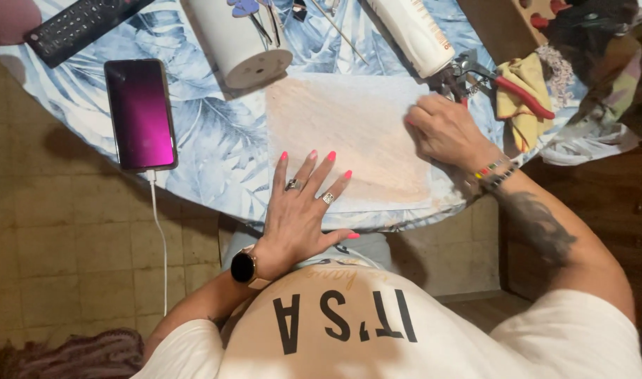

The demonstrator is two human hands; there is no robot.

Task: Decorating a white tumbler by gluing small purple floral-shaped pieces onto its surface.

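**Both hands on pale sheet at round desk**

Phone charging at far left. Left hand flat, fingers spread, pressing sheet's near edge. Right hand curled, fingers bunched on sheet's right edge, just beside red-handled pliers. Sheet lies between both hands. Desk has a blue leaf-print cover; tiled floor below.

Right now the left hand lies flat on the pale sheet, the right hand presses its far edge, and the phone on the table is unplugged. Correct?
Not quite. The phone is plugged in: the head view shows a white cable running from its near end. The left hand does lie flat on the pale sheet, the right hand at its far edge.
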